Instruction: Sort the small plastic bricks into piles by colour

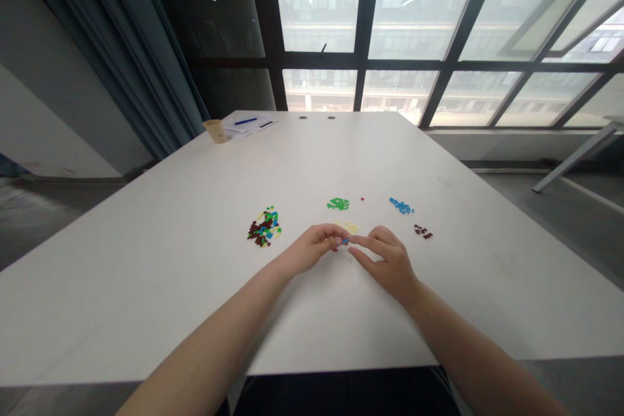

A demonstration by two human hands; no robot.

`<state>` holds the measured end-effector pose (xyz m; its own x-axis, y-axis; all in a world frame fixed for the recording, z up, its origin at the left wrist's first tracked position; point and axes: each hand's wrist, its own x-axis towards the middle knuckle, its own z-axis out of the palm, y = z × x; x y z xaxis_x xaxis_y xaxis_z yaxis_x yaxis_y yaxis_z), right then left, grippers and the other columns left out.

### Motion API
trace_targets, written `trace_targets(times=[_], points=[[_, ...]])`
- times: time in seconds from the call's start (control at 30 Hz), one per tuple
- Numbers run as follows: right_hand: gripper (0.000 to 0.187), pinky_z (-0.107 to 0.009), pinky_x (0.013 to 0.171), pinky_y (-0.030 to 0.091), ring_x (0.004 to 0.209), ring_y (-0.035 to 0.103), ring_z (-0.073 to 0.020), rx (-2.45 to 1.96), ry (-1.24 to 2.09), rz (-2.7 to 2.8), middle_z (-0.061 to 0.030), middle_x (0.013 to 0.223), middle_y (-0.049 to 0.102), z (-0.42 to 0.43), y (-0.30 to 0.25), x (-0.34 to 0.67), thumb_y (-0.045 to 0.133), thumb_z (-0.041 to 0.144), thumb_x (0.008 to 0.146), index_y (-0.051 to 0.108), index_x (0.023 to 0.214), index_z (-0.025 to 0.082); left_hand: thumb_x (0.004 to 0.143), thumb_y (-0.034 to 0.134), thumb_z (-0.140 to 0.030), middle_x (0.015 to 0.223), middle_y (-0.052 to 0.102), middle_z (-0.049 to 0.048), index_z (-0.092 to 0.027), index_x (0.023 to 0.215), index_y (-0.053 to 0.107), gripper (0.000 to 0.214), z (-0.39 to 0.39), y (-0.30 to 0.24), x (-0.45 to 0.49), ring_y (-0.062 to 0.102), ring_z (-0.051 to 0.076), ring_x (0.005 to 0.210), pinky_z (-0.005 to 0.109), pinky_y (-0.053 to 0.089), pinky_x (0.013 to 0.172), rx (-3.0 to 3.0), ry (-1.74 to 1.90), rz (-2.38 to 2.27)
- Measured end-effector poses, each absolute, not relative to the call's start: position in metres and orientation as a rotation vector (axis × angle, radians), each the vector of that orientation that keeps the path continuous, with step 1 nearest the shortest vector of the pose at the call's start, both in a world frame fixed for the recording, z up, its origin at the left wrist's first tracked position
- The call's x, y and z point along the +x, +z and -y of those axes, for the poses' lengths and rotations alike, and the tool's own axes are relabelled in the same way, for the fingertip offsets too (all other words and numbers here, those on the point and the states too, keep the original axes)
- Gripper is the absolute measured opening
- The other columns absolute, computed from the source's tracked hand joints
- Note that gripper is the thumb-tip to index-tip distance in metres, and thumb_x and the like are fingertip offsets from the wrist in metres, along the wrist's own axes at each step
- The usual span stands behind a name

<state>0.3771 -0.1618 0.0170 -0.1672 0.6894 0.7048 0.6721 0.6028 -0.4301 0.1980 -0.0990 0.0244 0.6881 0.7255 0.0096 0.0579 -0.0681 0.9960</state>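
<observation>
My left hand (314, 248) and my right hand (385, 261) meet at the middle of the white table (195, 273). Their fingertips pinch a small blue piece (345, 241) between them. A mixed pile of small coloured pieces (264, 227) lies to the left of my left hand. Behind the hands lie a green heap (338, 204), a yellow heap (348, 227), a blue heap (401, 206) and a few dark brown pieces (423, 232). One single red piece (362, 199) sits between the green and blue heaps.
A paper cup (215, 130) stands at the table's far left corner beside papers with a blue pen (245, 121). Large windows (414, 13) run behind the table, and a dark curtain (131, 58) hangs at the left.
</observation>
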Motion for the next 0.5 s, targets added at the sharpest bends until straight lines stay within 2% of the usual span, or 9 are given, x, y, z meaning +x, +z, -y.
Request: trace_targets(times=[0.2,0.3,0.4,0.5], points=[[0.017,-0.027,0.060,0.039,0.062,0.047,-0.0139,-1.128,0.006,1.908,-0.0012,0.060,0.050,0.163,0.011,0.371,0.053,0.023,0.081,0.069,0.088,0.023,0.076,0.056,-0.034,0.084,0.065,0.0054,-0.016,0.088,0.064,0.023,0.098,0.019,0.201,0.054,0.014,0.077,0.026,0.040,0.070,1.581,0.558,-0.592],[0.016,-0.027,0.062,0.040,0.064,0.049,-0.0143,-1.175,0.025,1.877,-0.0017,0.062,0.052,0.158,0.017,0.377,0.052,0.023,0.081,0.068,0.084,0.022,0.080,0.052,-0.038,0.094,0.065,0.0076,-0.017,0.098,0.061,0.029,0.098,0.020,0.200,0.056,0.015,0.084,0.027,0.040,0.072,1.581,0.545,-0.584],[0.015,-0.028,0.067,0.040,0.069,0.052,-0.0152,-1.360,0.014,1.771,-0.0026,0.066,0.056,0.140,0.029,0.408,0.054,0.025,0.079,0.068,0.080,0.020,0.082,0.047,-0.042,0.103,0.063,0.0093,-0.019,0.108,0.054,0.036,0.096,0.023,0.195,0.056,0.016,0.089,0.027,0.041,0.073,1.557,0.559,-0.666],[0.016,-0.027,0.061,0.039,0.062,0.051,-0.0142,-1.661,-0.029,1.622,-0.0024,0.067,0.055,0.115,0.036,0.458,0.058,0.030,0.074,0.069,0.078,0.019,0.082,0.045,-0.045,0.101,0.063,0.0094,-0.018,0.109,0.052,0.039,0.092,0.024,0.191,0.057,0.015,0.086,0.027,0.041,0.072,1.542,0.586,-0.775]])
